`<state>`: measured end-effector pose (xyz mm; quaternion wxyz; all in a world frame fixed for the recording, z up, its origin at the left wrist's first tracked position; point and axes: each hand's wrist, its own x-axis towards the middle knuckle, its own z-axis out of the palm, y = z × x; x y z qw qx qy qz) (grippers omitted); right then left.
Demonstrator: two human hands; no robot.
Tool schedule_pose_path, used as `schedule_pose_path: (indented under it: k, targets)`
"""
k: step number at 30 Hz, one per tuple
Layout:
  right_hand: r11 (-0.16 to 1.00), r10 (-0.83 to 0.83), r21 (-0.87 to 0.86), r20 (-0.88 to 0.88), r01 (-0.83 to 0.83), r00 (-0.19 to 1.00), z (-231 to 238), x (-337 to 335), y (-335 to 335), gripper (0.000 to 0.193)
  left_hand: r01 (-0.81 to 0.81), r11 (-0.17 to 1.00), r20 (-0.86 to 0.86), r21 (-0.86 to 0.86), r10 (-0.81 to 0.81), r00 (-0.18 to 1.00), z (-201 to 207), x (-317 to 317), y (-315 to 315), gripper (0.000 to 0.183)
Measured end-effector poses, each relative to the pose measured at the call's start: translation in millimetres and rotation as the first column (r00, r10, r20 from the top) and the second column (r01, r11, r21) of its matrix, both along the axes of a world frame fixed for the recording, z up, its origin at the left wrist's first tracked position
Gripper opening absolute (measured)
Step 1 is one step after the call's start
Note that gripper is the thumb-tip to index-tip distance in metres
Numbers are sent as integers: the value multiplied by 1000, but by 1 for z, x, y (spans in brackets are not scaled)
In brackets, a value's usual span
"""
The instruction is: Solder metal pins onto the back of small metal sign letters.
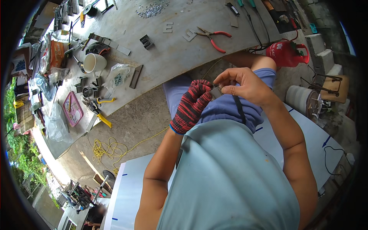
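My left hand, in a red and black knitted glove, is closed round a small grey metal piece above my lap. The bare right hand pinches the same piece from the other side, thumb and fingertips against it. My fingers hide part of its shape. On the table beyond lie red-handled pliers, jaws pointing left. Flat grey metal cut-outs rest to their left. Nearer the table's middle stands a small dark metal bracket, and a flat metal bar lies by the edge.
Left on the table are a white mug, yellow-handled cutters, a pink tray and a plastic bag of screws. A red gas cylinder stands at the right. Yellow cord lies tangled on the floor.
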<state>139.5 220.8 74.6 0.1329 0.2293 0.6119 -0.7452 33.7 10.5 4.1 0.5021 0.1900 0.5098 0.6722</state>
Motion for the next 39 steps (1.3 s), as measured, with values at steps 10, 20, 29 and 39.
schedule_pose_path:
  k: [10, 20, 29, 39]
  targets:
    - [992, -36, 120, -35, 40, 999, 1, 1, -4, 24, -144, 987, -203, 69, 155, 967, -10, 13, 5, 13]
    - [963, -61, 256, -80, 80, 995, 0, 3, -8, 24, -143, 988, -480, 49, 149, 864, -8, 14, 10, 17]
    - [956, -83, 276, -65, 98, 994, 2, 2, -11, 24, -173, 976, -541, 133, 218, 812, -8, 14, 15, 23]
    - [866, 13, 496, -141, 59, 990, 18, 1, -10, 17, -203, 971, -670, 128, 235, 704, -1, 5, 17, 26]
